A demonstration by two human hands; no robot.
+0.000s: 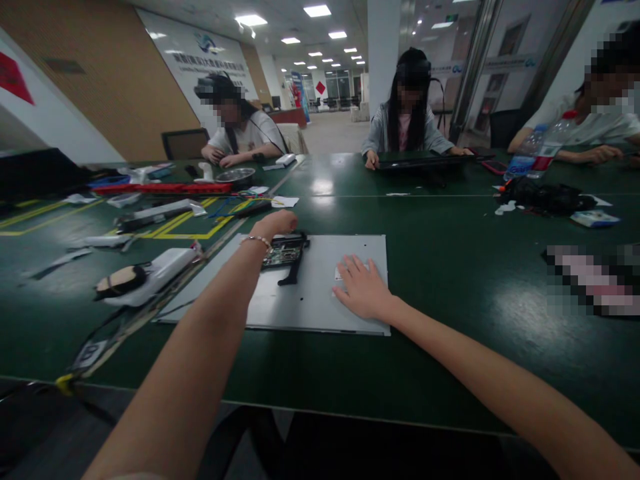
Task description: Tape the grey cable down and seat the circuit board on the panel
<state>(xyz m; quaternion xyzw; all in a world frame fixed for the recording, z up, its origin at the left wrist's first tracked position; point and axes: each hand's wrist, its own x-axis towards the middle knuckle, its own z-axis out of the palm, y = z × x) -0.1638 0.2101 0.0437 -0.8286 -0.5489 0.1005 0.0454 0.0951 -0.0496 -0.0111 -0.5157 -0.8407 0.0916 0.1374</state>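
Observation:
A flat light-grey panel (320,310) lies on the green table. On its upper middle sits a green circuit board (284,254) with a black bracket (293,267) along its right side. My left hand (278,225), a beaded bracelet on its wrist, is curled over the far edge of the board. Its fingers are bent, and whatever is in them is hidden. Resting flat on the panel's right part is my right hand (363,287), fingers spread, partly covering a small white label. Small dark holes show in the panel.
Left lie a white device with a black strap (150,277), a red strip (165,189), a metal bowl (236,176) and loose wires. Bottles (543,150) and a black bundle (547,195) are at right. Several people sit across the table, one holding a dark flat panel (425,162).

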